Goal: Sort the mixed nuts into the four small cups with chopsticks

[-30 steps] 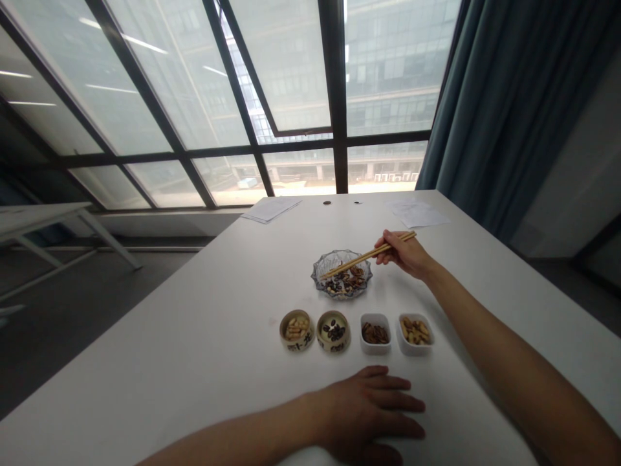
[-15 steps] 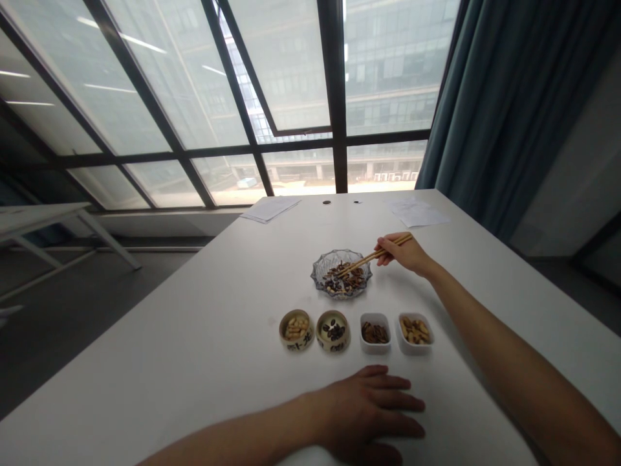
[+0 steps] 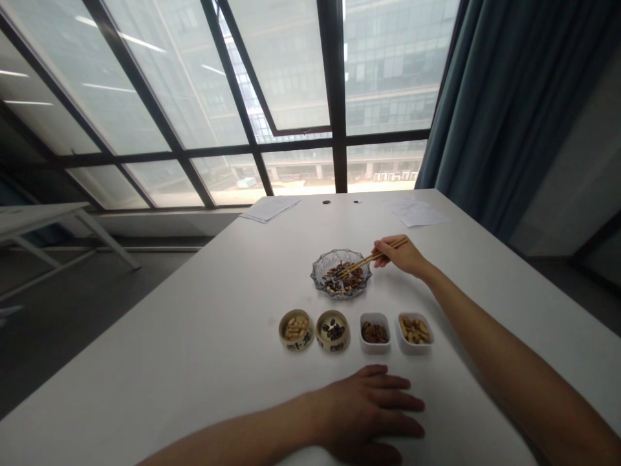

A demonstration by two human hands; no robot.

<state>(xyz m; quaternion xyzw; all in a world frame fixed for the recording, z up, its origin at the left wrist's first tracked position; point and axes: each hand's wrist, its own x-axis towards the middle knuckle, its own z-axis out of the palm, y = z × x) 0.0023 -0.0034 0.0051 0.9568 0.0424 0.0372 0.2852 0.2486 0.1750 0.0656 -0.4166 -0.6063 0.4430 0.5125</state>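
My right hand [image 3: 396, 254] is closed around a pair of wooden chopsticks [image 3: 372, 257], whose tips are down among dark and brown pieces in a scalloped glass bowl [image 3: 319, 285]. My left hand [image 3: 371, 411] lies flat on the table with fingers spread, holding nothing. Between that hand and the glass bowl stands a row of small containers: a round bowl of peanuts [image 3: 295, 329], a round bowl of dark seeds [image 3: 332, 331], a white square dish of brown pieces [image 3: 375, 333] and a white square dish of yellowish-brown pieces [image 3: 415, 332].
The white table [image 3: 204, 323] bears stacked papers [image 3: 270, 209] at its far left and a sheet of paper [image 3: 418, 211] at its far right. Beyond are windows, with a blue curtain [image 3: 480, 116] at the right and another table [image 3: 43, 217] at the left.
My right hand has shifted slightly left and down, and the chopsticks lie at a slightly lower angle, their tips still in the glass bowl. My left hand has not moved.
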